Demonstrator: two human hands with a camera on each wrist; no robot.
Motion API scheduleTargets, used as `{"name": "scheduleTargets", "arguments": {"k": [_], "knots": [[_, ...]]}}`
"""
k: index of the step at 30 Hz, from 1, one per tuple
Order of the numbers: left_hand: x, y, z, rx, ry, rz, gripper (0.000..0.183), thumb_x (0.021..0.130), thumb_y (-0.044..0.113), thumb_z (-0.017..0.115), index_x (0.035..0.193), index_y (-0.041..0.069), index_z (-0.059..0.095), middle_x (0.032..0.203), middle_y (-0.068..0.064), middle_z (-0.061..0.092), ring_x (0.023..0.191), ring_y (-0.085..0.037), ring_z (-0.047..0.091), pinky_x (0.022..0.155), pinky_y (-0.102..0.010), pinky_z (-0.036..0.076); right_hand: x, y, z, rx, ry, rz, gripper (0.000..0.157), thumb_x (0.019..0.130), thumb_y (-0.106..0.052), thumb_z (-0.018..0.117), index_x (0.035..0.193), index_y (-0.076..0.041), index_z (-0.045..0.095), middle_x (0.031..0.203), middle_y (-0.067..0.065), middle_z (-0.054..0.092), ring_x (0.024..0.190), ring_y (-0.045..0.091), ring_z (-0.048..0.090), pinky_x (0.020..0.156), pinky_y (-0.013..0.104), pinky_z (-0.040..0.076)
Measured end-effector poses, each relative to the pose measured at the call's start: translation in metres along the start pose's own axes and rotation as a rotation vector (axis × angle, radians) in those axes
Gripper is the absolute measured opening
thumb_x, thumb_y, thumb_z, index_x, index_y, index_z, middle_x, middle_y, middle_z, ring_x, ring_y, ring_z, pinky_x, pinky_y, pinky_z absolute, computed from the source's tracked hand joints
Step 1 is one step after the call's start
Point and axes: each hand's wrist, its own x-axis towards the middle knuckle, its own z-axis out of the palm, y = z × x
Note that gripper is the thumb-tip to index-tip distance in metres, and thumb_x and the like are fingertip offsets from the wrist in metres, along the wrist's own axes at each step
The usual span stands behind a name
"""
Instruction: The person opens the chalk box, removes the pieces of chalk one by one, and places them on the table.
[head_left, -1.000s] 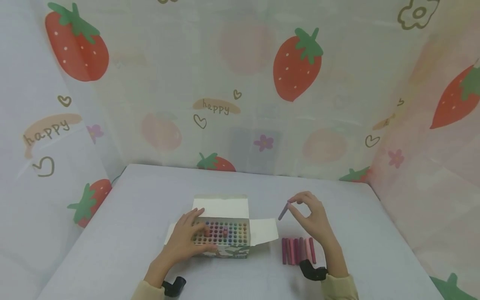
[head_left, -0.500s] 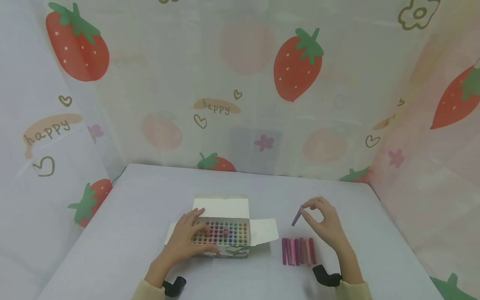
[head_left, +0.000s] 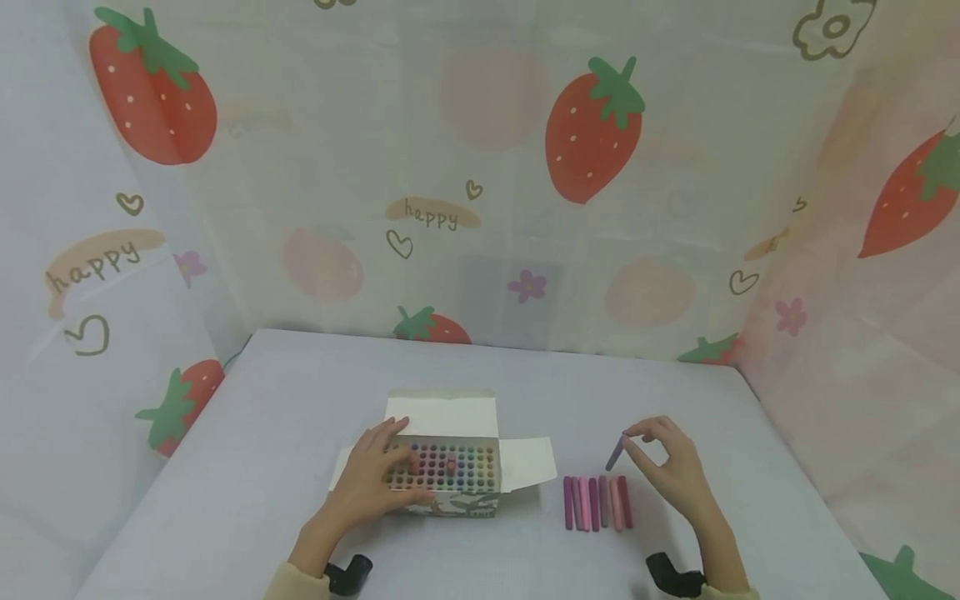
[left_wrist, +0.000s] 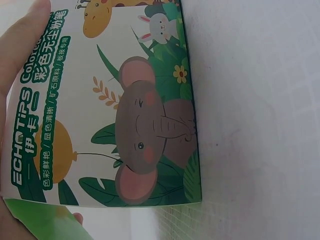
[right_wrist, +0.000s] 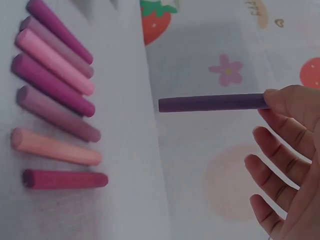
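Note:
A purple chalk stick (right_wrist: pixel 212 103) is pinched at one end between the thumb and forefinger of my right hand (head_left: pixel 672 468). It points down and to the left, above the right end of a row of chalk sticks (head_left: pixel 594 504) lying side by side in pinks, purples and peach. My left hand (head_left: pixel 366 477) holds the left end of an open chalk box (head_left: pixel 468 503), thumb along the front edge and fingers over the top. Rows of coloured chalk ends fill the box, and one reddish stick (head_left: pixel 451 465) stands higher than the others. An elephant decorates the box front (left_wrist: pixel 100 75).
A white side flap (head_left: pixel 527 463) sticks out from the box toward the chalk row, and the white lid (head_left: pixel 442 414) is folded back. Both stand on a white-covered table (head_left: pixel 300 379). A strawberry-print curtain (head_left: pixel 480 275) hangs behind.
My right hand has moved right and toward me with the purple chalk stick, from near the box flap to over the row's right end. My left hand stays on the box.

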Motion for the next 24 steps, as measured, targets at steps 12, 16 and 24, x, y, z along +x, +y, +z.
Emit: {"name": "scheduleTargets", "arguments": {"k": [12, 16, 24], "knots": [[-0.001, 0.002, -0.001, 0.006, 0.005, -0.011, 0.043, 0.058, 0.072, 0.067, 0.075, 0.033, 0.057, 0.147, -0.004, 0.036, 0.137, -0.033, 0.024, 0.109, -0.06, 0.021, -0.028, 0.016, -0.009, -0.111, -0.03, 0.15, 0.011, 0.082, -0.015, 0.07, 0.091, -0.014, 0.065, 0.095, 0.0, 0.062, 0.084, 0.018, 0.056, 0.064, 0.031, 0.048], [-0.001, 0.002, 0.0, 0.005, 0.006, -0.014, 0.043, 0.058, 0.071, 0.068, 0.075, 0.034, 0.057, 0.147, -0.004, 0.035, 0.137, -0.033, 0.024, 0.109, -0.06, 0.021, -0.034, 0.019, -0.013, -0.125, -0.057, 0.184, 0.011, 0.083, -0.016, 0.069, 0.092, -0.013, 0.065, 0.095, 0.002, 0.063, 0.084, 0.021, 0.057, 0.061, 0.031, 0.049], [-0.001, 0.001, 0.0, 0.005, 0.01, -0.005, 0.043, 0.059, 0.071, 0.067, 0.075, 0.033, 0.057, 0.147, -0.004, 0.035, 0.138, -0.032, 0.023, 0.109, -0.06, 0.021, -0.044, 0.026, -0.015, -0.158, -0.142, 0.247, 0.012, 0.083, -0.021, 0.068, 0.092, -0.015, 0.064, 0.095, 0.001, 0.064, 0.085, 0.022, 0.06, 0.065, 0.034, 0.048]]}}
